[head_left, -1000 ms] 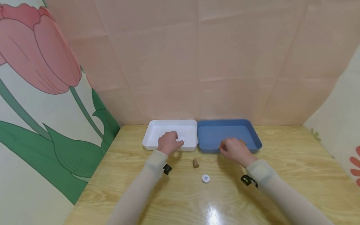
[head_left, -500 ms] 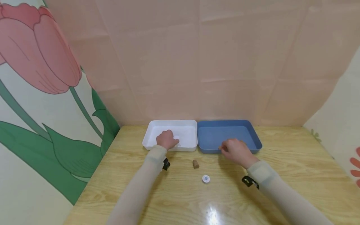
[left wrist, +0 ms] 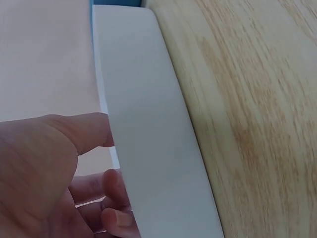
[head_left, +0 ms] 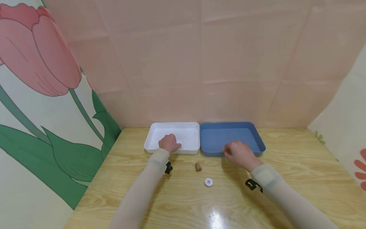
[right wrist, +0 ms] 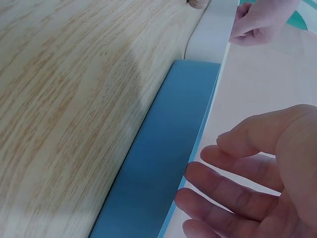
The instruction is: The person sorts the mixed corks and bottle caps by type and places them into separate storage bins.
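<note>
My left hand (head_left: 169, 143) is down in the white tray (head_left: 188, 130), thumb out to the right and other fingers bent. In the left wrist view the tray's front wall hides the tips of the thumb and index finger, so I cannot tell whether they hold anything. A pale spot shows beside the thumb. Over the front rim of the blue tray (head_left: 226, 128) is my right hand (head_left: 238, 152). The right wrist view shows its fingers (right wrist: 233, 193) loosely bent, nothing between them and the thumb. A bit of orange (head_left: 247, 145) peeks out behind this hand.
The two trays stand side by side against the draped back wall. In front of them on the wooden table (head_left: 171, 197) lie a brown cork stopper (head_left: 198, 167) and, nearer, a small round white piece (head_left: 208, 182) with a bluish square on top.
My left hand has shifted slightly left in the white tray, its fingers and thumb drawing closer together. The right hand has stayed nearly still over the blue tray.
</note>
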Available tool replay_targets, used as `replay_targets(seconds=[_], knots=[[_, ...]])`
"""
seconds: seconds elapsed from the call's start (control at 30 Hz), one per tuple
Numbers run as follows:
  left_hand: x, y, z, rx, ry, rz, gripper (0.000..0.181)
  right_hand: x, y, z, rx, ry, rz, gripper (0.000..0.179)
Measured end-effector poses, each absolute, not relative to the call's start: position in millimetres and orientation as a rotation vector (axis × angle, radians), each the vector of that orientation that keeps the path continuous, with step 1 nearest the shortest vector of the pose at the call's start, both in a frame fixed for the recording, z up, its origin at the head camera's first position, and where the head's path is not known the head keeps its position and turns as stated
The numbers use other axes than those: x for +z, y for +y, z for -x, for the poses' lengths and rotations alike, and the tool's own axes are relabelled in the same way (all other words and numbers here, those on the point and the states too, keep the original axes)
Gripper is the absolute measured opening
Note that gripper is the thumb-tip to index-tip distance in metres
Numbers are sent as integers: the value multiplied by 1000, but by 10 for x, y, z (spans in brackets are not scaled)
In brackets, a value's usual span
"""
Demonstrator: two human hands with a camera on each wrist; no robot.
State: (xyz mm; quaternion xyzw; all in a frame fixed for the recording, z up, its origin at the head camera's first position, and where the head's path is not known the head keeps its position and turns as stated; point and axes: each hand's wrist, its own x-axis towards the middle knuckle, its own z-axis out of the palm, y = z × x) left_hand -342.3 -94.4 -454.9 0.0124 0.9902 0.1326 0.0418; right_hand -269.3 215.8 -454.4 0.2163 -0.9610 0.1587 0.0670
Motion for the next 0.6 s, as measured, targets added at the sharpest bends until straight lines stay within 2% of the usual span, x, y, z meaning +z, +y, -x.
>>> replay_targets(seconds=[0.3, 0.6], knots=[[-4586, -928, 3424, 427, 3031, -36, 46, -4544, 2155, 2683, 466, -2894, -651, 7], [-4576, -954, 3371, 443, 3038, -49, 35, -4542, 2165, 2667, 462, -2874, -664, 12]])
